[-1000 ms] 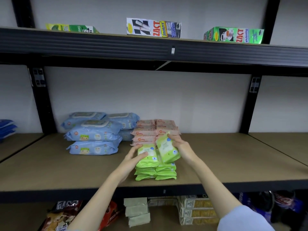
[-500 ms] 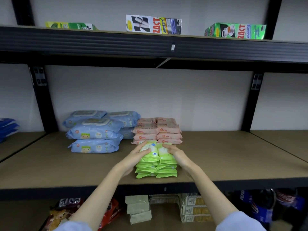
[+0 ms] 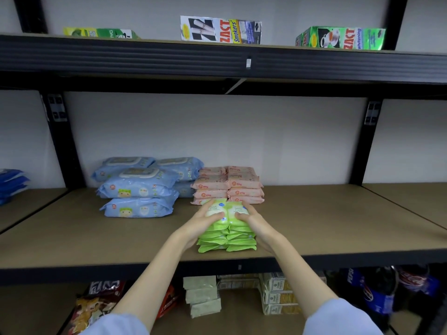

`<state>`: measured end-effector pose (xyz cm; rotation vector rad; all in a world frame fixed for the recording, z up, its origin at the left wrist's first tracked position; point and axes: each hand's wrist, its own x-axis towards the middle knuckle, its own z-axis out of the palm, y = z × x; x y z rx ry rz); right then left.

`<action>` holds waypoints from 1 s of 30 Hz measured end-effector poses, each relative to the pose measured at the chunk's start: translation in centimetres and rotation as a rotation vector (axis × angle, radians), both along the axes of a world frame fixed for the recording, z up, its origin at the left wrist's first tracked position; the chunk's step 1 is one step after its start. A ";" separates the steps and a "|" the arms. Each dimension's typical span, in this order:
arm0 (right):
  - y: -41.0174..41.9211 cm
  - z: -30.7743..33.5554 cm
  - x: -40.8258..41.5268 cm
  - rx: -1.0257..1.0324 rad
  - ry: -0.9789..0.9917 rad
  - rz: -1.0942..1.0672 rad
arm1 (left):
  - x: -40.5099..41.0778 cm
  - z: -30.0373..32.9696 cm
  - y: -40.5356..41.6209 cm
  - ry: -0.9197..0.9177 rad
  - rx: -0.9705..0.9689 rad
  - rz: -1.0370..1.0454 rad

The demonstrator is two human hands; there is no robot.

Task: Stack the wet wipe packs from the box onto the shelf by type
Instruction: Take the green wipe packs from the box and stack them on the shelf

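Both hands, left hand (image 3: 205, 220) and right hand (image 3: 251, 220), curl around the green packs (image 3: 227, 238) stacked mid-frame on the shelf (image 3: 314, 226), pink packs (image 3: 227, 184) just behind.

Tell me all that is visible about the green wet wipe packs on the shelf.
The green wet wipe packs are small, flat, glossy lime-green plastic pouches, laid in two side-by-side stacks near the front edge of the middle shelf, right in front of the pink packs. The left hand and right hand each rest on a top pack.
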<state>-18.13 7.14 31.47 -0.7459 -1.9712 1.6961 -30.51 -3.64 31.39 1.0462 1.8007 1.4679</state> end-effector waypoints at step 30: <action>-6.9 -2.8 6.9 0.755 0.051 -0.268 | 6.9 -1.2 -8.9 0.766 -0.013 0.309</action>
